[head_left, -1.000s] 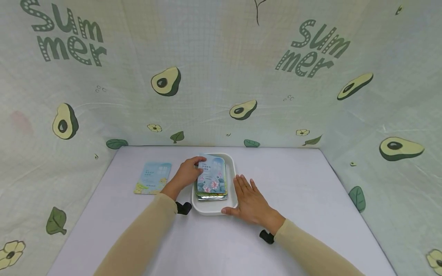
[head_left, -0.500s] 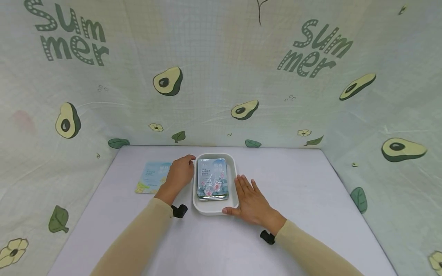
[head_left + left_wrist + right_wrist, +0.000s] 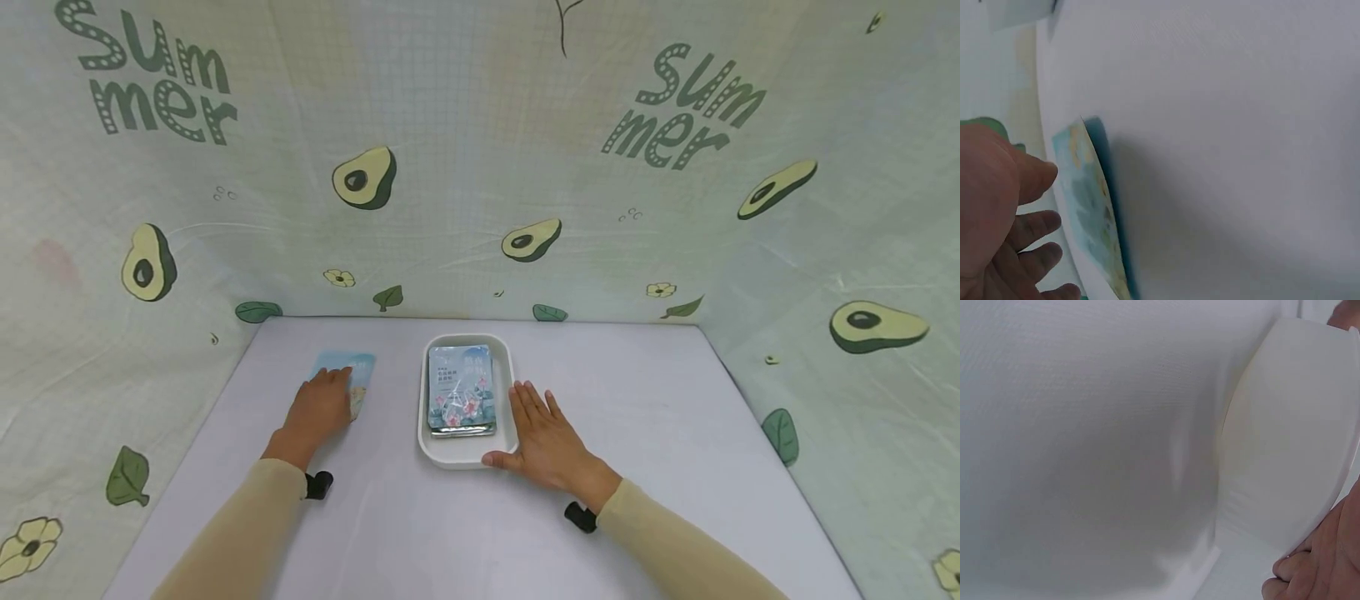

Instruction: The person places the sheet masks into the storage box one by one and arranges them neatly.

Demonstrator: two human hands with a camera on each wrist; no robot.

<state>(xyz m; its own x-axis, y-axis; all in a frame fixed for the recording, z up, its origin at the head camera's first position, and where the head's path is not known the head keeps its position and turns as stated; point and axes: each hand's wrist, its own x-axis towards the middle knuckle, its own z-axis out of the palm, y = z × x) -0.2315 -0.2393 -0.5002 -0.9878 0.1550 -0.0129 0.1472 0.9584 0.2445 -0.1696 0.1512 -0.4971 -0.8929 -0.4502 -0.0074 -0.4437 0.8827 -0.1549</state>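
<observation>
In the head view my left hand (image 3: 318,410) is over a flat light-blue sachet (image 3: 363,367) with yellow print at the table's left, covering much of it. The left wrist view has my thumb and fingers apart and loosely bent just above the sachet (image 3: 1088,194). My right hand (image 3: 546,440) rests against the near right corner of a white tray (image 3: 457,454), fingers straight along the side, thumb at the front rim. Inside the tray lies a stack of sachets (image 3: 461,387), the top one blue with pink flowers. The tray's outer wall (image 3: 1285,437) fills much of the right wrist view.
A white table (image 3: 630,392) carries everything. Behind and to both sides hangs a pale cloth (image 3: 450,183) printed with avocados and leaves. Black straps with small mounts (image 3: 581,517) sit at both wrists.
My left hand has let go of the flowered sachet, now squared on the tray's stack, and has moved left to the lone sachet. My right hand has stayed at the tray.
</observation>
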